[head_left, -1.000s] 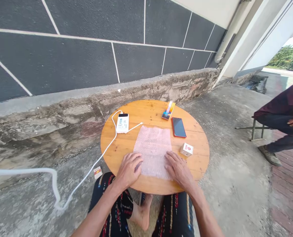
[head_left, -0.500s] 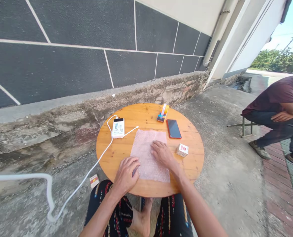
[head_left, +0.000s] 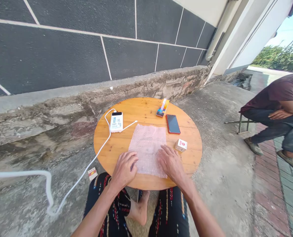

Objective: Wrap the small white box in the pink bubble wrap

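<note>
A pinkish translucent sheet of bubble wrap [head_left: 147, 148] lies flat on the round wooden table [head_left: 141, 112]. My left hand [head_left: 125, 168] rests at its lower left edge, fingers slightly bent and thumb apart, with a dark gap between them. Over the right edge of the sheet is my right hand [head_left: 171, 163], fingers spread and a little blurred. Just beyond that hand stands a small white box [head_left: 181, 145] with a red mark. A phone [head_left: 173, 124] in a red case lies face up behind the box.
A tape dispenser [head_left: 162, 108] sits at the table's far side. On the left is a white power bank [head_left: 117, 122] with a white cable [head_left: 97, 154] trailing off the table. A small packet [head_left: 92, 173] lies on the ground. A seated person [head_left: 279, 98] is at right.
My right hand has moved from the middle of the bubble wrap to its right edge. My left hand stays near the left edge. The view has tilted slightly down.
</note>
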The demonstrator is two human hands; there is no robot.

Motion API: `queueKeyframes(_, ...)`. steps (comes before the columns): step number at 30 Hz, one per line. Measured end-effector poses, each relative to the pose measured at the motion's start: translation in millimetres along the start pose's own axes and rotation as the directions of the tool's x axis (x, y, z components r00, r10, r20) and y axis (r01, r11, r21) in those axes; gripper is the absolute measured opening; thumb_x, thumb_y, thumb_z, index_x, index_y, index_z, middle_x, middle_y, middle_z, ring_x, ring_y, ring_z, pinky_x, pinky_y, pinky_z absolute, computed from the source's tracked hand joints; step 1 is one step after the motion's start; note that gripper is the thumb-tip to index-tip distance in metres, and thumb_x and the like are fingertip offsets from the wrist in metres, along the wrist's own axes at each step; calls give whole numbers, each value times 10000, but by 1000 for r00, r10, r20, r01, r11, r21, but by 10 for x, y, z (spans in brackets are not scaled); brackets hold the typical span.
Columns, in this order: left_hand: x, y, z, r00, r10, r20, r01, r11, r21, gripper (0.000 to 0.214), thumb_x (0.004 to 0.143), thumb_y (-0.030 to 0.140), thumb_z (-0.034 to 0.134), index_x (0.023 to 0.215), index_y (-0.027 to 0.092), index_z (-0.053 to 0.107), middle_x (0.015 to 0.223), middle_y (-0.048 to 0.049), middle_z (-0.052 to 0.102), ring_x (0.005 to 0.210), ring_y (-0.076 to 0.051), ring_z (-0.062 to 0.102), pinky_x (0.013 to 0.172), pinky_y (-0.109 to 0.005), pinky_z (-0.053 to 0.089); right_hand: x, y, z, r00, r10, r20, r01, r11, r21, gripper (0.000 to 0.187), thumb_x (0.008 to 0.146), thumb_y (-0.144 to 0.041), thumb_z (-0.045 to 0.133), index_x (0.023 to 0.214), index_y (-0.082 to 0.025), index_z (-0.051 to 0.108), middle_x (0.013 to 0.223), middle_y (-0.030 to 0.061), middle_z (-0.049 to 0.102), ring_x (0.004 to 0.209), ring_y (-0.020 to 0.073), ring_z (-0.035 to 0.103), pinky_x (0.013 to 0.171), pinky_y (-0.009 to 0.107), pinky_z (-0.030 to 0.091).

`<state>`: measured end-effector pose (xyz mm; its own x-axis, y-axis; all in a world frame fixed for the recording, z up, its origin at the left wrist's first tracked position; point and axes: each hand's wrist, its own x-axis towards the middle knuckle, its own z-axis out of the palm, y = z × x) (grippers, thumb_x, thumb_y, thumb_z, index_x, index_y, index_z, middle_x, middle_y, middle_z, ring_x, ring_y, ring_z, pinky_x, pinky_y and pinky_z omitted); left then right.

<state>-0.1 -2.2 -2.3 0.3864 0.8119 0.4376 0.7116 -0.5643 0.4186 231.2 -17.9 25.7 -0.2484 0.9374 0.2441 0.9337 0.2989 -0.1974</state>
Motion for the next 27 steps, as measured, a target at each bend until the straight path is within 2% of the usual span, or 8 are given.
queueKeyframes(4, -12, -1, 2, 1000, -1, -6, 1, 1000, 5, 280, 753, 65, 473, 943, 210, 619, 1142, -63, 621, 1101, -237, 524, 958, -433, 419, -139, -51, -27, 988, -148, 45, 142, 983, 114, 254, 858, -215, 546, 1094, -223, 638, 1319, 64, 552, 1240, 265, 446, 1016, 442, 341)
queueKeyframes(6, -19, -10, 6, 1000, 2, -5, -2, 1000, 2, 275, 754, 66, 472, 937, 211, 618, 1141, -62, 621, 1103, -236, 524, 958, -430, 420, -263, 56, -40, 997, -82, -9, 83, 988, 129, 175, 881, -230, 523, 959, -230, 679, 1281, 54, 582, 1226, 274, 459, 1002, 464, 344)
queueKeyframes(9, -25, -33, 16, 1000, 13, -10, -13, 1000, 5, 268, 750, 67, 477, 924, 212, 619, 1131, -58, 626, 1094, -236, 529, 945, -425, 426, -496, 331, -56, 979, 125, -161, -94, 978, 189, 243, 923, -277, 461, 835, -215, 679, 1180, 71, 638, 1115, 262, 546, 936, 454, 397)
queueKeyframes(13, -29, -61, 29, 999, 35, -30, -34, 999, 27, 267, 756, 73, 484, 932, 219, 622, 1129, -52, 629, 1111, -244, 518, 952, -432, 417, -749, 526, 65, 922, 294, -253, -216, 931, 294, 234, 922, -324, 465, 867, -211, 662, 1142, 86, 648, 1051, 241, 583, 918, 427, 426)
queueKeyframes(16, -31, -64, 32, 998, 42, -40, -40, 998, 47, 264, 762, 72, 480, 929, 220, 622, 1127, -56, 624, 1131, -248, 509, 964, -432, 410, -834, 478, 271, 904, 295, -310, -216, 940, 266, 188, 911, -290, 480, 949, -206, 643, 1203, 94, 618, 1131, 253, 538, 933, 438, 405)
queueKeyframes(19, -33, -60, 36, 998, 38, -44, -36, 998, 59, 260, 761, 69, 477, 917, 214, 626, 1132, -64, 614, 1135, -247, 509, 967, -427, 411, -859, 414, 438, 859, 289, -423, -200, 949, 244, 201, 919, -220, 437, 997, -202, 622, 1210, 92, 620, 1176, 251, 511, 941, 448, 384)
queueKeyframes(21, -37, -58, 36, 998, 29, -50, -26, 998, 59, 261, 752, 70, 484, 915, 210, 632, 1136, -69, 608, 1132, -249, 511, 965, -428, 412, -866, 407, 488, 842, 280, -460, -185, 953, 241, 210, 919, -192, 424, 993, -201, 620, 1195, 88, 631, 1173, 244, 516, 941, 445, 381)
queueKeyframes(27, -70, -65, 9, 992, -6, -126, 6, 1000, -1, 220, 761, 100, 500, 896, 207, 638, 1089, -66, 623, 1090, -236, 541, 953, -410, 428, -884, 454, 501, 844, 251, -475, -157, 961, 229, 224, 914, -171, 426, 1025, -204, 618, 1206, 87, 628, 1178, 242, 511, 939, 448, 379)
